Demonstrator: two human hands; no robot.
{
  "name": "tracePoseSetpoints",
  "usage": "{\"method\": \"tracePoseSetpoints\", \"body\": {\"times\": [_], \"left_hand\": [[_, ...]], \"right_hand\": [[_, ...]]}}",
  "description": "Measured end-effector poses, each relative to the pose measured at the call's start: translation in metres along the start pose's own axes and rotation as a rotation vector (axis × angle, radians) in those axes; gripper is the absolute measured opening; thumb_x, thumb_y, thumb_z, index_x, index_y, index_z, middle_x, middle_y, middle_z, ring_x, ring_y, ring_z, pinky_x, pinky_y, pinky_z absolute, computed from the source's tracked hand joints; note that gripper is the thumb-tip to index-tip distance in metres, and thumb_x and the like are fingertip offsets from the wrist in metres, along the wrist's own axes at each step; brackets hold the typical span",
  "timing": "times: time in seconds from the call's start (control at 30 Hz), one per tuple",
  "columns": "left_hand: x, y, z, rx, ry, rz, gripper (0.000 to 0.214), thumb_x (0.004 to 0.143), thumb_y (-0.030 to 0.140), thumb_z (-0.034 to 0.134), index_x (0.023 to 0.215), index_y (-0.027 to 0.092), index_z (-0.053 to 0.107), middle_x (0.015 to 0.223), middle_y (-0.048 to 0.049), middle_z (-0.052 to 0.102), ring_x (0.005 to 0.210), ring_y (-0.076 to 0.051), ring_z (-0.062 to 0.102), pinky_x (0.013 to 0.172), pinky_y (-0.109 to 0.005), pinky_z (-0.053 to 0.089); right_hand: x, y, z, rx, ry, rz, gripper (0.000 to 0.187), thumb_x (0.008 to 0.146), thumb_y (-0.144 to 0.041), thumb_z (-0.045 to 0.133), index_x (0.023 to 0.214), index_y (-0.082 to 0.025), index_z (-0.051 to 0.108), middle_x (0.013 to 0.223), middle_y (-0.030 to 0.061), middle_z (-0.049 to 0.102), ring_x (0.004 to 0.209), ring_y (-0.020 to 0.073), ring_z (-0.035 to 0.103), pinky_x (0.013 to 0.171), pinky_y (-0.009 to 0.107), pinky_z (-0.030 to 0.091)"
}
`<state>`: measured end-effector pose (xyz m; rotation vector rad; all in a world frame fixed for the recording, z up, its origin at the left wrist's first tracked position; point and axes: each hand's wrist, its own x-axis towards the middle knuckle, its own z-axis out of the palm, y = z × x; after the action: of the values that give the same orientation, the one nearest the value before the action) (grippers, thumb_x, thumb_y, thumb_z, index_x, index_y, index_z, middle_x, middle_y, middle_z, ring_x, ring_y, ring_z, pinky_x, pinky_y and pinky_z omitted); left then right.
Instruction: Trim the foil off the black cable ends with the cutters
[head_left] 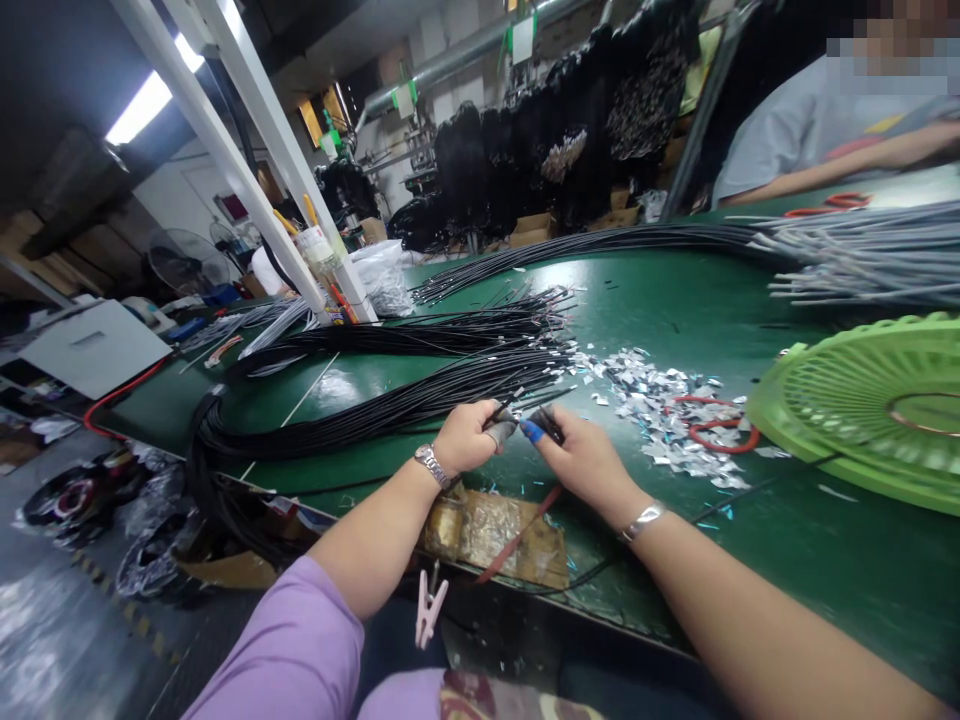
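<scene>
My left hand (474, 436), with grey covers on its fingertips, pinches a thin black cable (501, 408) near its end. Close beside it, my right hand (579, 452) is closed at the same spot, a blue cover on its thumb and dark strands showing between its fingers. The fingertips nearly meet, so the cable's tip is mostly hidden. Just behind the hands lies a thick bundle of black cables (360, 405), its cut ends pointing right. Silver foil scraps (652, 395) are scattered to the right of these ends.
Red-handled scissors (724, 437) lie among the scraps, beside a green fan cover (862, 410). A second black bundle (420, 335) and grey cables (870, 250) lie farther back. Brown tape (510, 535) covers the table's front edge, where a pink clothespin (430, 608) hangs. A co-worker (795, 130) sits across.
</scene>
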<state>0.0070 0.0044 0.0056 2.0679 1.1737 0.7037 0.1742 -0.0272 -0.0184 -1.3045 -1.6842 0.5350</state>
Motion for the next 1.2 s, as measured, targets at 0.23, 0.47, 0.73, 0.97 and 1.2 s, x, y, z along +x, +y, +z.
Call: {"method": "tracePoseSetpoints", "body": {"times": [0.23, 0.47, 0.73, 0.97, 1.2], "left_hand": [[0.0, 0.001, 0.0, -0.072, -0.029, 0.011, 0.019, 0.079, 0.027, 0.056, 0.065, 0.016, 0.053, 0.051, 0.0033, 0.055, 0.049, -0.008, 0.048, 0.052, -0.02, 0.037], [0.0, 0.002, 0.0, 0.04, -0.01, 0.017, 0.015, 0.078, 0.023, 0.056, 0.066, 0.016, 0.053, 0.053, 0.0033, 0.054, 0.051, -0.009, 0.048, 0.053, -0.02, 0.036], [-0.003, 0.007, 0.003, 0.363, 0.009, 0.031, 0.008, 0.077, 0.019, 0.056, 0.069, 0.017, 0.056, 0.063, -0.0001, 0.057, 0.058, -0.013, 0.048, 0.056, -0.024, 0.032], [-0.005, 0.01, 0.008, 0.413, -0.032, 0.067, 0.009, 0.08, 0.02, 0.053, 0.076, 0.017, 0.061, 0.071, -0.0027, 0.062, 0.065, -0.015, 0.053, 0.06, -0.025, 0.034], [-0.004, 0.008, 0.011, 0.33, 0.0, 0.037, 0.011, 0.081, 0.022, 0.053, 0.076, 0.016, 0.061, 0.069, -0.0021, 0.061, 0.063, -0.014, 0.051, 0.06, -0.023, 0.035]], "right_hand": [[0.005, 0.004, 0.001, 0.11, -0.113, 0.08, 0.029, 0.079, -0.045, 0.043, 0.061, -0.023, 0.047, 0.052, -0.0006, 0.051, 0.051, 0.0155, 0.044, 0.049, 0.027, 0.034], [0.0, -0.002, 0.0, -0.105, -0.08, 0.012, 0.012, 0.073, -0.032, 0.044, 0.065, -0.024, 0.041, 0.057, 0.0013, 0.052, 0.053, 0.0169, 0.044, 0.052, 0.028, 0.03], [-0.002, -0.006, -0.005, -0.328, -0.185, -0.087, 0.015, 0.068, -0.021, 0.046, 0.057, -0.023, 0.036, 0.056, 0.0029, 0.053, 0.055, 0.0173, 0.046, 0.052, 0.029, 0.024], [0.003, 0.0, -0.003, 0.095, -0.195, 0.049, 0.019, 0.07, -0.033, 0.04, 0.055, -0.024, 0.044, 0.048, -0.0016, 0.046, 0.048, 0.0154, 0.043, 0.049, 0.027, 0.03], [0.008, 0.005, 0.006, 0.175, -0.138, 0.211, 0.02, 0.07, -0.034, 0.039, 0.055, -0.023, 0.046, 0.045, -0.0017, 0.044, 0.045, 0.0148, 0.041, 0.047, 0.027, 0.031]]}}
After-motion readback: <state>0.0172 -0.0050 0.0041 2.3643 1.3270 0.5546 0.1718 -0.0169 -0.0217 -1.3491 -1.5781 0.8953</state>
